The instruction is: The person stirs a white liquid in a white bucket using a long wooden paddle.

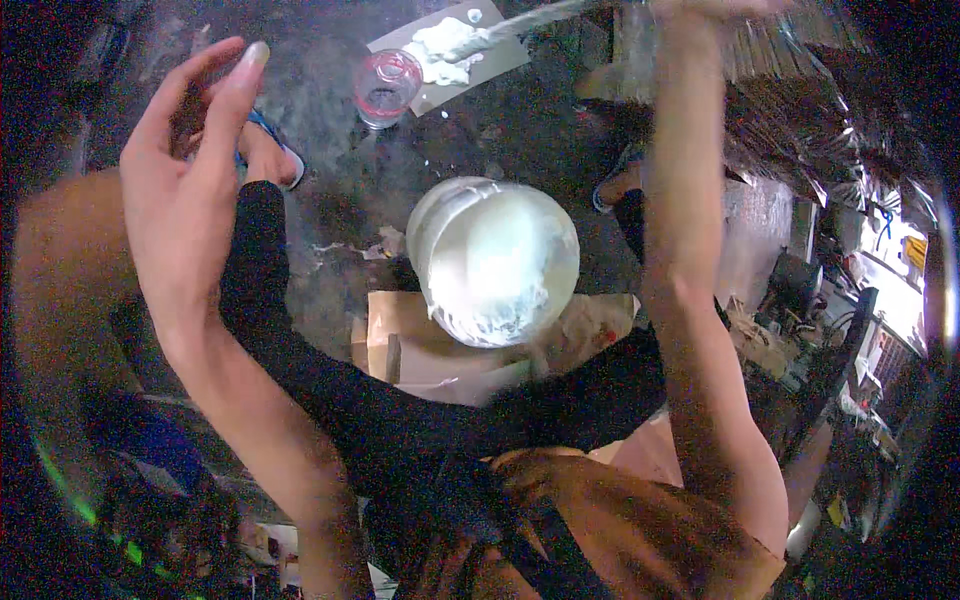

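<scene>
My left hand (185,170) is raised at the left, fingers loosely curved, with nothing visible in it. My right hand (722,6) is smeared by motion and partly cut off at the top edge; its fingers cannot be made out. Left of it a pale, blurred stick (548,15) slants down to a heap of white paste (445,50). The paste lies on a flat sheet of card (505,62) on the floor. Between my knees stands a white bucket (430,255), its inside coated with white paste.
A clear cup (385,92) with a reddish rim stands beside the card. Flattened cardboard (440,370) lies under and before the bucket. At the right are a bristly stack of sheets (770,100) and cluttered items (800,310). My sandalled feet flank the bucket.
</scene>
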`<state>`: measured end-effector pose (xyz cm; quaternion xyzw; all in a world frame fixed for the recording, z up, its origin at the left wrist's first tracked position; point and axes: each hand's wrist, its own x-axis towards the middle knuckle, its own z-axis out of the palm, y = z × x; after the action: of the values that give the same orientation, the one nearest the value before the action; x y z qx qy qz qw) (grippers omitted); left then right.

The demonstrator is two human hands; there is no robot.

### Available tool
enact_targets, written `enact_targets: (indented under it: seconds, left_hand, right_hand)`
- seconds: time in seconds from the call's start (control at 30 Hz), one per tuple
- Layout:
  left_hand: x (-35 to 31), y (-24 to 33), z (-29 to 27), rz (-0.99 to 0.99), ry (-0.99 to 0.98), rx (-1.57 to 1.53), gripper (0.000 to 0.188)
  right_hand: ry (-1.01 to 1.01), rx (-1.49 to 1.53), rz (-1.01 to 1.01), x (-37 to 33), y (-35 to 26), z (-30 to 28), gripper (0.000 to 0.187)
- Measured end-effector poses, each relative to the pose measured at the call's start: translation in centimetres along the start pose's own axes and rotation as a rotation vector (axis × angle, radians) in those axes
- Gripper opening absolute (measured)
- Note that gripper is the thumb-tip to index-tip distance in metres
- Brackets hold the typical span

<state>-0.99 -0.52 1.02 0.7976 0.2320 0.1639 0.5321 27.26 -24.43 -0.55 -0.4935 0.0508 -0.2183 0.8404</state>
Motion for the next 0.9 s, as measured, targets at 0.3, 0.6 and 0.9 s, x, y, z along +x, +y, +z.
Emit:
enact_targets:
  seconds: [0.3, 0.6, 0.9]
  left_hand:
    - [0.7, -0.3, 1.2, -0.135, -0.059, 0.095, 0.032]
    - [1.1, -0.9, 1.7, -0.065, -0.005, -0.073, 0.036]
    - [1.8, -1.9, 1.5, 0.066, -0.063, 0.012, 0.047]
  right_hand:
    - [-0.304, -0.032, -0.046, -1.9, 14.2, 2.2, 0.058]
    - [-0.341, 0.022, -0.039, -3.6, 7.2, 4.0, 0.063]
    - [-0.382, 0.027, -0.074, -3.1, 0.4, 4.6, 0.067]
